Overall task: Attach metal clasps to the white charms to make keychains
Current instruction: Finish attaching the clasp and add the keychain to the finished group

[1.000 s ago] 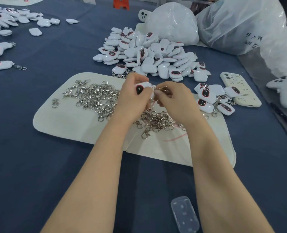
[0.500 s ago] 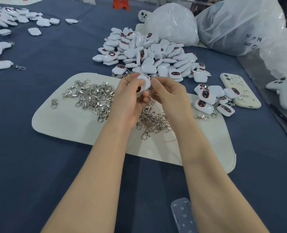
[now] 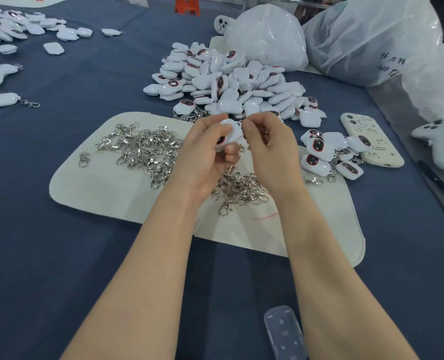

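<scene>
Far left on my feed, a finished keychain (image 3: 1, 100) lies on the blue cloth (image 3: 46, 268). Next comes the cream mat (image 3: 91, 193) with a tangle of metal clasps (image 3: 143, 149) on it. Above the mat, the left hand (image 3: 202, 157) is clamped on a white charm (image 3: 230, 129), thumb and fingers curled round it, holding it off the surface. The right hand (image 3: 273, 146) meets it, thumb tip at the charm's edge and fingers curled in. I cannot tell whether they pinch anything. Behind them sits the charm heap (image 3: 228, 81), and a phone (image 3: 371, 141) lies to the right.
</scene>
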The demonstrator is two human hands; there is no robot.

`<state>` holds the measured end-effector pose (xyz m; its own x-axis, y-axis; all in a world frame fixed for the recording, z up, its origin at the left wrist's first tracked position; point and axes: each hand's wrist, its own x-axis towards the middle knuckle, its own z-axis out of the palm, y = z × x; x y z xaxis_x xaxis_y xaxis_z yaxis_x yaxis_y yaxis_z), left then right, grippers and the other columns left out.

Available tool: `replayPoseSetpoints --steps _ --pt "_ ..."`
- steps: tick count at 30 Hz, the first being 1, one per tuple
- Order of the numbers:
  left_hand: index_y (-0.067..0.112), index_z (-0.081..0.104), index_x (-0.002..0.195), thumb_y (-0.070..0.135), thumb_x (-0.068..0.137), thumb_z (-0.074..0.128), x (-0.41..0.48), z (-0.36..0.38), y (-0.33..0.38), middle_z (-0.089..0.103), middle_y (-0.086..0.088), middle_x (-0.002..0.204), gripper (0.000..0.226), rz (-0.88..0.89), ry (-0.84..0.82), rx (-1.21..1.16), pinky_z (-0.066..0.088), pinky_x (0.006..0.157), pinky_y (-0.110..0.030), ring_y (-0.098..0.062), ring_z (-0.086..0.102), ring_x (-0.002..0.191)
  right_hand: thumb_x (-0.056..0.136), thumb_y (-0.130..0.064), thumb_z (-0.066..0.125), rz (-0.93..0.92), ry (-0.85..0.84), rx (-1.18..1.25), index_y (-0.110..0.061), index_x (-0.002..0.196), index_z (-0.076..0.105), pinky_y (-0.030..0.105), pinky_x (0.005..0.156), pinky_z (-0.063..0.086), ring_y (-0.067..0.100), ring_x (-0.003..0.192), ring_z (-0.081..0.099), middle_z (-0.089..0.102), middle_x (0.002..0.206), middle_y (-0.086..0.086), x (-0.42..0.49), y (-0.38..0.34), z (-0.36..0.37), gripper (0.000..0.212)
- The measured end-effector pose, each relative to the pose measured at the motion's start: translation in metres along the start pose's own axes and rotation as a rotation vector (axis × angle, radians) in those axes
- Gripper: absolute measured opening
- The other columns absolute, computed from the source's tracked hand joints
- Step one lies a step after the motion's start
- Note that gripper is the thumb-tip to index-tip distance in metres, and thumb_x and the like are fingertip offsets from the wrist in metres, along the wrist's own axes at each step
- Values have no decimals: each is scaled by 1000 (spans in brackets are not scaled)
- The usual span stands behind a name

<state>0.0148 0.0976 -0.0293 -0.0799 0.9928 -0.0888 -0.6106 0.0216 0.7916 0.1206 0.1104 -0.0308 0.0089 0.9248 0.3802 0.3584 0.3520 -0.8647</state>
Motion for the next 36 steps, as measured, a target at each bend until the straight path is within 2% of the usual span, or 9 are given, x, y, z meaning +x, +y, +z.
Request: replayPoseSetpoints --steps 4,10,16,20,23,29,32,34,36 --pt "17 53 92 0 89 49 2 -8 5 56 -2 67 18 106 9 343 36 41 -16 -8 42 39 93 -10 53 -148 -131 -275 -7 89 61 8 64 34 3 67 44 52 72 -10 2 -1 -12 9" --pt "25 58 90 5 86 53 2 -12 4 57 -3 78 21 177 40 581 40 42 -15 -4 45 40 93 -14 55 -105 -238 -363 -11 92 63 4 62 33 -1 66 47 55 78 -9 4 -2 -14 8" --pt "19 57 92 2 89 49 6 -9 1 58 -3 72 18 75 92 337 37 41 -16 -6 43 40 88 -14 62 80 -104 -70 -17 91 66 10 63 40 -3 61 52 59 70 -14 1 3 -5 5" --pt "12 56 96 1 92 47 6 -5 2 56 2 53 14 -57 68 14 35 38 -15 -6 41 39 90 -14 61 105 -41 46 -17 90 64 25 74 48 11 74 57 61 76 -10 1 4 -1 4" --pt "9 55 97 3 93 47 6 -5 2 50 1 57 10 -111 85 -63 33 36 -14 -4 39 36 91 -15 60 21 -59 -105 -18 89 65 13 69 42 -1 68 53 58 74 -16 2 6 -2 6" --pt "19 60 88 3 87 53 6 -9 -3 56 -4 70 17 98 98 498 36 40 -14 -6 43 39 90 -18 60 -41 -231 -425 -19 88 67 2 62 33 3 69 49 60 81 -11 9 6 -13 7" --pt "22 61 90 5 85 56 6 -11 -5 57 -1 72 18 147 83 579 39 41 -14 -4 45 39 90 -19 61 26 -222 -407 -20 88 66 -1 61 33 1 71 50 58 78 -15 9 7 -13 6" --pt "22 59 95 7 86 56 7 -11 -6 58 -1 74 18 144 103 588 40 42 -15 -3 47 40 90 -14 58 88 -235 -320 -16 99 67 -2 69 37 -2 79 55 64 89 -12 8 6 -13 13" --pt "20 54 105 9 86 59 8 -10 -8 59 -1 78 22 130 120 598 41 42 -16 -2 50 41 89 -7 54 170 -283 -148 -14 110 66 13 90 45 3 94 60 67 102 -6 8 4 -13 26"
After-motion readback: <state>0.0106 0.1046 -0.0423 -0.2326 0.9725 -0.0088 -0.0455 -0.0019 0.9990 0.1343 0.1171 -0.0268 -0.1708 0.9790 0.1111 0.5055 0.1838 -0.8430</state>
